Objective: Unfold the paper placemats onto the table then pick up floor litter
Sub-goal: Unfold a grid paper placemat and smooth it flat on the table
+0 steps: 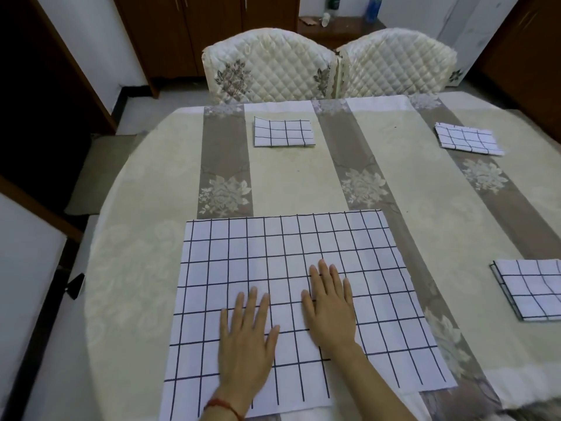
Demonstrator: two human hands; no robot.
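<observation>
Two hands, the left hand [247,335] and right hand [329,308], lie flat with fingers spread and holding nothing, palms pressing the opened placemat [303,244] at the near edge of the desk [145,226], probably to smooth its creases. Three folded placemats [283,132] [467,139] [534,287] wait well apart, apparently one per seat.

A round table [151,177] with a cream cloth and grey flower stripes fills the middle. At 12 o'clock two quilted chairs [267,74] stand side by side, and behind them are a brown cabinet [182,31] and white walls [100,41]. At 9 o'clock the floor [91,177] is pale grey.
</observation>
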